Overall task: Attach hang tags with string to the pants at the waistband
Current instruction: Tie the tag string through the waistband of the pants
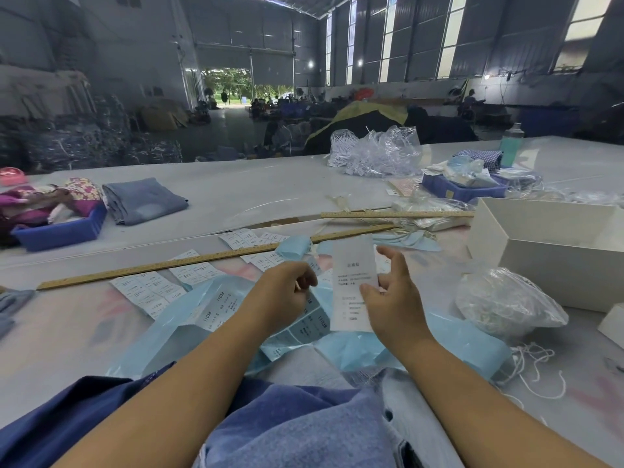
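Single view, head-mounted, wide-angle. Looks forward and down across the work table point(236, 194) from the person's seated side. Both forearms enter from the bottom edge; hands sit close, mid-frame. Upper half takes in the warehouse hall beyond, far doorway point(229, 86) roughly centred. Edges bow noticeably.

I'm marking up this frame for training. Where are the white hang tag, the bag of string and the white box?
white hang tag point(353, 265), head view, upper middle.
bag of string point(503, 300), head view, centre.
white box point(553, 265), head view, front wall.
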Motion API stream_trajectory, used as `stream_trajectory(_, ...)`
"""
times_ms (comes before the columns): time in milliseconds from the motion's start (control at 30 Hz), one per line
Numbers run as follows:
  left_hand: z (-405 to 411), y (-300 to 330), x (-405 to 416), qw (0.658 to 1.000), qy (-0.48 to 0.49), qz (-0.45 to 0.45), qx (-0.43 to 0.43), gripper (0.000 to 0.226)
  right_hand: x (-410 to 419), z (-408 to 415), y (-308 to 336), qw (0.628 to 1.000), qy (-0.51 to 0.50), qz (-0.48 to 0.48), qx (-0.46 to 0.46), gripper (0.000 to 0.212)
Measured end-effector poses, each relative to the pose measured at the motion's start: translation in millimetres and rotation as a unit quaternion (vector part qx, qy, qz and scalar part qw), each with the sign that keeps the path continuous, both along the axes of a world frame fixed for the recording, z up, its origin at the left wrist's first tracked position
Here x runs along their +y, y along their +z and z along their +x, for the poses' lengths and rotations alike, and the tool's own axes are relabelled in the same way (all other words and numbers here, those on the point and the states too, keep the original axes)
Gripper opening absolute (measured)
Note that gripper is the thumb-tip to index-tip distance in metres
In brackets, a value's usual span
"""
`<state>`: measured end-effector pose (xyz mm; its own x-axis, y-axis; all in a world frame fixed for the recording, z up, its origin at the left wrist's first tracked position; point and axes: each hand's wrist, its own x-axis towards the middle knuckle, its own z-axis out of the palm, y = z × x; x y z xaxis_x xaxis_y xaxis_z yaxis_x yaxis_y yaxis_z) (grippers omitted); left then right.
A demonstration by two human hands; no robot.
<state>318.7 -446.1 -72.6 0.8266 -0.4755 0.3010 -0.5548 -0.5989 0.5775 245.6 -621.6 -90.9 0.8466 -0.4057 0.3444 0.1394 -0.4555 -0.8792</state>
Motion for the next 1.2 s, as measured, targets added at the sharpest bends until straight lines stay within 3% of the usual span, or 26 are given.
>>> stream_trajectory(100,2,1,1,0.998,0.015,-0.057,0.037,0.032,3,6,-8,0.985,0.073,0.117,0.102,0.044)
stream_trajectory(233,5,3,4,0.991,0.01,-0.092,0.092,0.032,9,7,-16,0.889,0.166,0.332,0.267,0.014)
stream_trajectory(333,4,4,2,0.99,-0.004,-0.101,0.102,0.031,10,7,-18,0.844,0.19,0.422,0.269,0.014)
stream_trajectory(500,4,4,2,0.988,0.007,-0.113,0.104,0.022,13,6,-15,0.838,0.205,0.455,0.22,0.015)
stream_trajectory(667,5,5,4,0.985,0.002,-0.126,0.12,0.021,16,10,-15,0.859,0.17,0.465,0.135,0.019)
stream_trajectory(933,10,14,19,0.977,-0.005,-0.136,0.162,0.018,17,12,-16,0.858,0.137,0.477,0.134,0.021)
stream_trajectory(1100,12,22,33,0.949,-0.005,-0.218,0.226,0.018,13,12,-18,0.849,0.127,0.495,0.132,0.017)
stream_trajectory(1200,17,26,43,0.91,0.008,-0.312,0.271,0.022,13,11,-18,0.847,0.133,0.495,0.143,0.017)
